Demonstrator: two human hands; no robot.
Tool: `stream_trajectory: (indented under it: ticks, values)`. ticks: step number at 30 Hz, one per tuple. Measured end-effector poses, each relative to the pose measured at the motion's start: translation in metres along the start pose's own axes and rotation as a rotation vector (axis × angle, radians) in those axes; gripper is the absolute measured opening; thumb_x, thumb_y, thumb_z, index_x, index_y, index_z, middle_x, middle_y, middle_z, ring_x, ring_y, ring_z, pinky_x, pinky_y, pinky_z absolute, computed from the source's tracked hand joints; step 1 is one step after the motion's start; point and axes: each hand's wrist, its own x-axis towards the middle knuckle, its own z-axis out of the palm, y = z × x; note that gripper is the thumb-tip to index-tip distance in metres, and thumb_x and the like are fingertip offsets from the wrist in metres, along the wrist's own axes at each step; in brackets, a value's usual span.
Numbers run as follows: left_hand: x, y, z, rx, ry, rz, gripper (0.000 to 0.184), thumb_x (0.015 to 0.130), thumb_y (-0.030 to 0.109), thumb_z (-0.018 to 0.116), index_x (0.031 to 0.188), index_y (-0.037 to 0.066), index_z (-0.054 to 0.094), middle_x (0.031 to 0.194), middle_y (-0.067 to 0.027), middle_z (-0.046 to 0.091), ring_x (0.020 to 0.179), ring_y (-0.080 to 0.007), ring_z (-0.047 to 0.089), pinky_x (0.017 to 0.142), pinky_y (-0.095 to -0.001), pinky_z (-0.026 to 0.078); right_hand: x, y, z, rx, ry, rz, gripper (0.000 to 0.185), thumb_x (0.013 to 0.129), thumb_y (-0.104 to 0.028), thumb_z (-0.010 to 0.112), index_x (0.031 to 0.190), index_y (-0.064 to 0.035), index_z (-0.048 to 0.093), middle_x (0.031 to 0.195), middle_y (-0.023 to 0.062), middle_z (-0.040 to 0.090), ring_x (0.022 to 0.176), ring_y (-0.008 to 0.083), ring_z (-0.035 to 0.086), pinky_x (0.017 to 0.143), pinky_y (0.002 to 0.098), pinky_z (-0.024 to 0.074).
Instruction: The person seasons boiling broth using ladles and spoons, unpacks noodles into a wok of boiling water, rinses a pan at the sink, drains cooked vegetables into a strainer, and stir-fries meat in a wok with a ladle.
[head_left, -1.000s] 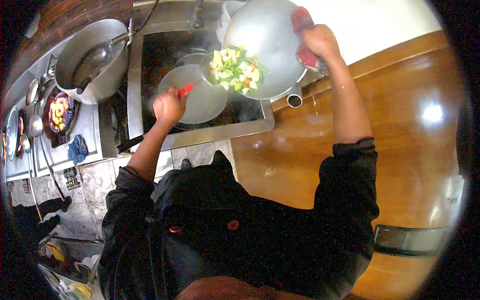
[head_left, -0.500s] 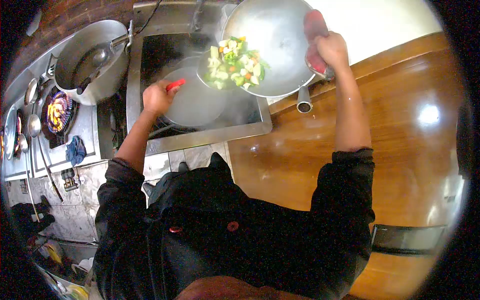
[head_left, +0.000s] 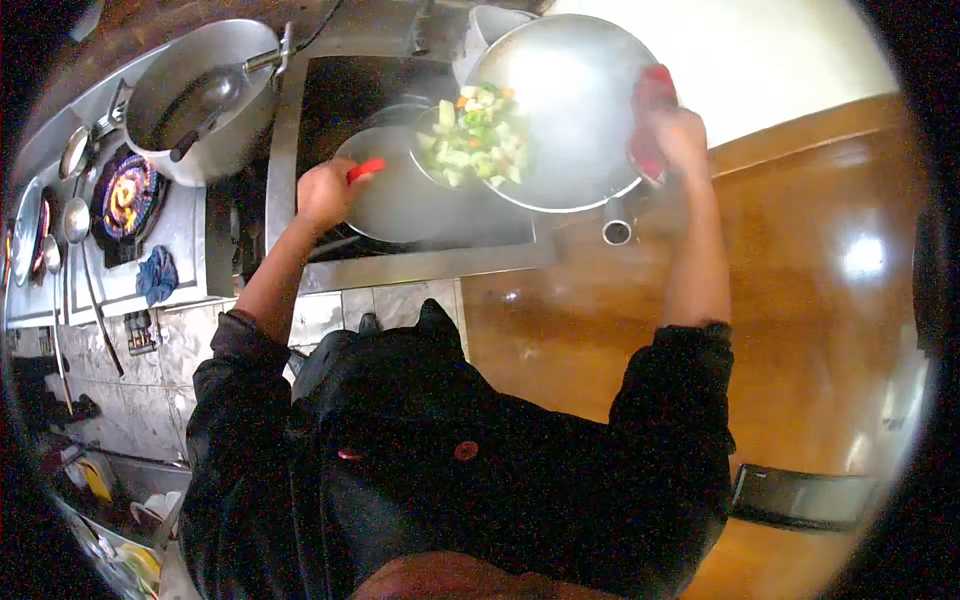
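Note:
My left hand (head_left: 325,193) is closed around a red handle (head_left: 367,169) above a round steaming pan (head_left: 385,200) on the stove. Where the handle leads is unclear in the steam. My right hand (head_left: 684,138) grips the right rim of a large silver wok (head_left: 570,120) through a red cloth or mitt (head_left: 650,110). The wok looks tilted, and its hollow tube handle (head_left: 617,231) points toward me. Chopped vegetables (head_left: 475,140), green, pale and orange, are heaped at the wok's left edge, over a round-rimmed scoop or strainer partly hidden by them.
To the left, a big metal pot (head_left: 205,110) holds a ladle. A lit burner (head_left: 130,195), long-handled ladles (head_left: 76,220) and a dark blue cloth (head_left: 157,276) are nearby. A steel stove edge (head_left: 430,266) runs in front, beside a wooden surface (head_left: 560,340).
The view has shifted slightly. The vegetables sit a little more to the right and look blurred. My right hand and the wok appear lower; both hands keep their grip.

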Motion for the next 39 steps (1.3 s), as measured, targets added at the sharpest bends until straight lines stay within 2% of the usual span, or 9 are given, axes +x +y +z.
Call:
stream_trajectory:
  ticks: [4, 6, 7, 8, 11, 15, 17, 32, 39]
  values:
    - [-0.020, -0.010, 0.010, -0.011, 0.047, -0.020, 0.031, 0.078, 0.041, 0.060, 0.082, 0.011, 0.066, 0.083, -0.0135, 0.064, 0.077, -0.0314, 0.062, 0.066, -0.0408, 0.048, 0.001, 0.049, 0.017, 0.044, -0.013, -0.013, 0.058, 0.082, -0.052, 0.047, 0.094, 0.0018, 0.063, 0.085, 0.0204, 0.064, 0.077, 0.0293, 0.062, 0.068, 0.0417, 0.0467]
    - [-0.024, -0.019, 0.017, 0.024, -0.016, -0.039, 0.034, 0.078, 0.044, 0.059, 0.084, 0.012, 0.066, 0.081, -0.0136, 0.064, 0.074, -0.0316, 0.062, 0.064, -0.0413, 0.048, -0.095, -0.012, -0.029, 0.604, -0.467, -0.269, 0.039, 0.084, -0.035, 0.054, 0.086, 0.0029, 0.063, 0.070, 0.0123, 0.062, 0.064, 0.0150, 0.056, 0.050, 0.0296, 0.0414]
    - [-0.027, -0.027, 0.029, -0.014, 0.008, -0.005, 0.035, 0.078, 0.046, 0.058, 0.084, 0.012, 0.066, 0.080, -0.0132, 0.064, 0.073, -0.0316, 0.062, 0.063, -0.0416, 0.048, -0.106, -0.037, 0.009, 0.788, -0.060, 0.188, 0.040, 0.086, -0.036, 0.053, 0.101, 0.0005, 0.060, 0.075, 0.0079, 0.061, 0.061, 0.0111, 0.053, 0.047, 0.0245, 0.0389]
    - [-0.027, -0.032, 0.032, -0.047, 0.054, 0.023, 0.037, 0.078, 0.047, 0.058, 0.083, 0.012, 0.066, 0.079, -0.0129, 0.064, 0.071, -0.0316, 0.062, 0.062, -0.0420, 0.048, -0.052, 0.044, 0.029, 0.599, -0.189, 0.145, 0.055, 0.086, -0.044, 0.051, 0.126, -0.0067, 0.045, 0.081, 0.0080, 0.060, 0.060, 0.0161, 0.053, 0.057, 0.0313, 0.0456]
    - [-0.042, -0.041, 0.022, -0.059, 0.101, 0.008, 0.034, 0.077, 0.045, 0.060, 0.079, 0.011, 0.064, 0.074, -0.0127, 0.063, 0.070, -0.0322, 0.061, 0.060, -0.0437, 0.047, -0.079, 0.057, 0.034, 0.755, -0.260, 0.024, 0.059, 0.072, -0.005, 0.051, 0.130, -0.0007, 0.039, 0.114, 0.0063, 0.052, 0.091, 0.0172, 0.055, 0.071, 0.0285, 0.0485]
    - [-0.080, -0.061, 0.001, -0.160, 0.148, 0.040, 0.032, 0.076, 0.042, 0.062, 0.076, 0.010, 0.062, 0.073, -0.0137, 0.062, 0.071, -0.0329, 0.061, 0.061, -0.0448, 0.047, -0.128, 0.095, 0.066, 0.875, 0.123, -0.119, 0.043, 0.071, -0.008, 0.050, 0.114, 0.0006, 0.051, 0.091, 0.0052, 0.057, 0.077, 0.0175, 0.056, 0.066, 0.0303, 0.0477]
    - [-0.096, -0.072, -0.017, -0.199, 0.115, 0.017, 0.033, 0.076, 0.042, 0.061, 0.075, 0.009, 0.062, 0.073, -0.0140, 0.062, 0.071, -0.0331, 0.061, 0.062, -0.0450, 0.047, -0.171, 0.096, 0.065, 0.970, 0.064, 0.256, 0.037, 0.070, -0.006, 0.052, 0.107, 0.0010, 0.055, 0.090, 0.0042, 0.058, 0.075, 0.0165, 0.056, 0.066, 0.0298, 0.0481]
    - [-0.190, -0.191, -0.214, -0.167, 0.110, 0.108, 0.031, 0.075, 0.038, 0.065, 0.074, 0.007, 0.063, 0.067, -0.0149, 0.060, 0.064, -0.0352, 0.059, 0.056, -0.0435, 0.045, -0.382, -0.170, 0.020, 1.230, -0.127, 0.242, 0.020, 0.075, -0.008, 0.055, 0.094, -0.0016, 0.058, 0.088, 0.0081, 0.061, 0.076, 0.0202, 0.061, 0.068, 0.0297, 0.0508]
    - [-0.236, -0.317, -0.359, -0.253, 0.313, -0.089, 0.028, 0.076, 0.027, 0.070, 0.080, 0.001, 0.062, 0.061, -0.0069, 0.056, 0.056, -0.0126, 0.049, 0.052, -0.0285, 0.041, -0.338, -0.259, 0.043, 1.329, -0.221, 0.258, 0.042, 0.081, -0.008, 0.051, 0.120, 0.0014, 0.042, 0.117, 0.0138, 0.050, 0.105, 0.0219, 0.052, 0.093, 0.0351, 0.0414]
